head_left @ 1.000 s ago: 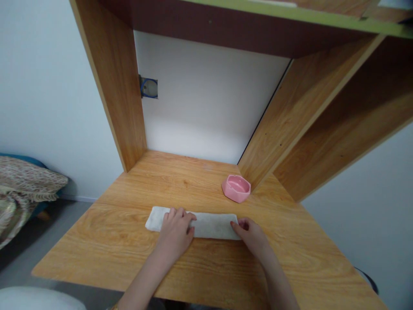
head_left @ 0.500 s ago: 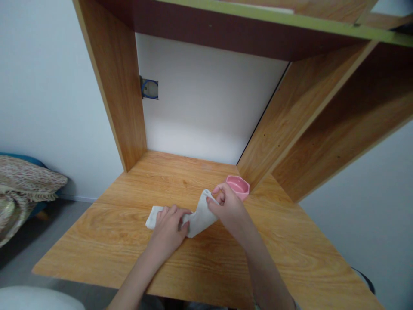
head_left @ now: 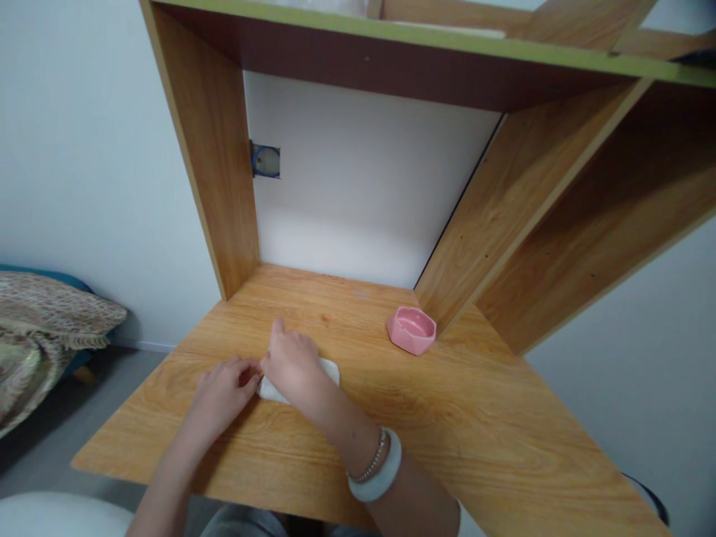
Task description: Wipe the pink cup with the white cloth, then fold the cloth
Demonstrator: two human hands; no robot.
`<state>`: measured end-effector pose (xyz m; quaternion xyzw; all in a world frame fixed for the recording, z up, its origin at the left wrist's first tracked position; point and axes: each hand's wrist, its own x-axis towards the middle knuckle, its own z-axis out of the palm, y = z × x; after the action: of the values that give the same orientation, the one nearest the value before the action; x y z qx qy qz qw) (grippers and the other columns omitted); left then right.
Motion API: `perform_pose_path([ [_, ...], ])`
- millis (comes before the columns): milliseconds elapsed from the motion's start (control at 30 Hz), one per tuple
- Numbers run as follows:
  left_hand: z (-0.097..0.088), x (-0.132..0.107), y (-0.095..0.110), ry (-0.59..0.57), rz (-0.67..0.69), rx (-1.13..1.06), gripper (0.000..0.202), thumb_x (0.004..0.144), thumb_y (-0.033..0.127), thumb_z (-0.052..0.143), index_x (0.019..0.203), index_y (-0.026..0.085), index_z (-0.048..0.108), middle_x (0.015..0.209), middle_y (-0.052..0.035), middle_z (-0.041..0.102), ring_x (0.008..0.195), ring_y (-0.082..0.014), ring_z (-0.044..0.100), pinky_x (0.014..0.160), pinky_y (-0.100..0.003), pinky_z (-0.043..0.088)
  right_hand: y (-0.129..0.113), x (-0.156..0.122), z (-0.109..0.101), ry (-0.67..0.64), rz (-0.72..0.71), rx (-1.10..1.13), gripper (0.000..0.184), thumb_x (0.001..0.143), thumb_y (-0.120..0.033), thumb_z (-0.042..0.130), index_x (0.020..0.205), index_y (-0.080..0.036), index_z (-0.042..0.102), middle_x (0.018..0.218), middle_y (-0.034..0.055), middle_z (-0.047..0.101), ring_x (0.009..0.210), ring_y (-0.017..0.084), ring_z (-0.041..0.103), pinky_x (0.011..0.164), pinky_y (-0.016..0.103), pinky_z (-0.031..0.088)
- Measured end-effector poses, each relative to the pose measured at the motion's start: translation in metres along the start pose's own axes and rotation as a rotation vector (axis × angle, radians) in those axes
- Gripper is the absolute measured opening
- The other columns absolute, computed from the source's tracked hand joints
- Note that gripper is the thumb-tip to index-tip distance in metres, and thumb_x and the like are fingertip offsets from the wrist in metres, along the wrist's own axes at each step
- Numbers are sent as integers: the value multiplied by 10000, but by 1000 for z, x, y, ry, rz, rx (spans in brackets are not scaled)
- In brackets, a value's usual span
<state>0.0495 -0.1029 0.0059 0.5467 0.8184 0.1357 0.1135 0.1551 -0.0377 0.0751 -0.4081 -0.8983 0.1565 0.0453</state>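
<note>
A white cloth [head_left: 331, 371], narrow and folded short, lies flat on the wooden desktop, partly covered by my right hand. My right hand [head_left: 291, 362] reaches across to the left over it, fingers bent down at its left end and one digit sticking out away from me. Those bent fingertips are mostly hidden. Beside it, my left hand [head_left: 227, 391] rests on the wood, thumb and forefinger closed together at the cloth's left edge. A pink angular bowl [head_left: 411, 330] stands to the right, apart from both hands.
The wooden desktop [head_left: 447, 432] runs between a left side panel [head_left: 209, 149] and a slanting right panel [head_left: 503, 201]. Overhead is a shelf [head_left: 363, 56]. An open socket box [head_left: 266, 161] shows in the white back wall. Patterned fabric [head_left: 50, 321] lies at far left.
My right hand has moved left from near the pink bowl, and the cloth's raised right part is now folded over leftward. My left hand has shifted left to the cloth's end.
</note>
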Motion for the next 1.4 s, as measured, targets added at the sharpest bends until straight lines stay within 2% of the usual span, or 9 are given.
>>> perform_pose_path([
  [200, -1, 0, -9, 64, -80, -56, 277, 802, 256, 374, 864, 185, 635, 890, -54, 672, 854, -204, 602, 647, -246, 396, -1, -6, 24, -50, -41, 53, 269, 858, -258, 400, 1064, -99, 469, 904, 163, 654, 841, 261, 621, 689, 355, 445],
  [433, -8, -6, -7, 201, 81, -323, 361, 777, 419, 378, 889, 177, 621, 849, -53, 666, 773, -205, 592, 696, -291, 439, 39, -22, -13, 164, -55, 62, 286, 889, -154, 267, 1028, -145, 516, 917, 101, 653, 884, 184, 590, 730, 289, 403],
  [567, -8, -8, -5, 150, 209, -321, 357, 774, 425, 388, 902, 198, 632, 785, -38, 651, 728, -194, 578, 705, -298, 433, 79, -32, -19, 85, 122, -15, 285, 868, -314, 371, 783, -160, 595, 765, 88, 647, 709, 177, 585, 579, 255, 365],
  [700, -4, -7, -10, 11, 189, -210, 326, 770, 377, 421, 947, 211, 638, 795, -37, 651, 751, -198, 584, 709, -299, 420, 106, -41, 1, -27, 157, 26, 391, 820, -434, 433, 544, -177, 538, 521, 7, 526, 492, 111, 463, 462, 224, 258],
  [800, -1, -7, -12, -82, 158, -161, 323, 772, 325, 427, 1007, 215, 618, 824, -30, 658, 760, -192, 597, 697, -285, 419, 111, -41, 20, -49, 151, 184, 342, 758, -409, 518, 509, -176, 511, 470, -42, 449, 453, 83, 390, 440, 209, 220],
  [967, -4, -11, -4, -78, 163, -157, 352, 781, 343, 428, 1064, 209, 589, 909, -49, 661, 836, -214, 594, 753, -321, 419, 124, -40, 28, 0, 203, 391, 225, 685, -310, 571, 516, -176, 507, 471, -57, 452, 467, 88, 395, 442, 211, 224],
  [1167, 2, -12, -4, -35, 186, -201, 373, 777, 382, 422, 1051, 205, 602, 1035, -59, 635, 958, -231, 563, 873, -358, 394, 199, -72, 1, 88, 351, 366, 271, 679, -321, 532, 462, -194, 429, 423, -59, 403, 437, 94, 356, 438, 224, 211],
  [1233, 6, -10, -5, -28, 171, -177, 370, 780, 377, 411, 1041, 205, 608, 1029, -61, 637, 972, -237, 558, 878, -365, 393, 231, -86, -9, 160, 489, 307, 280, 662, -339, 539, 449, -199, 423, 406, -59, 405, 425, 97, 363, 440, 226, 228],
  [1400, 9, -7, -1, -43, 164, -147, 372, 786, 382, 399, 1040, 205, 607, 1023, -62, 640, 974, -241, 560, 872, -365, 397, 283, -103, -30, 190, 636, 88, 254, 665, -324, 564, 458, -198, 489, 437, -10, 493, 465, 136, 467, 463, 244, 268],
])
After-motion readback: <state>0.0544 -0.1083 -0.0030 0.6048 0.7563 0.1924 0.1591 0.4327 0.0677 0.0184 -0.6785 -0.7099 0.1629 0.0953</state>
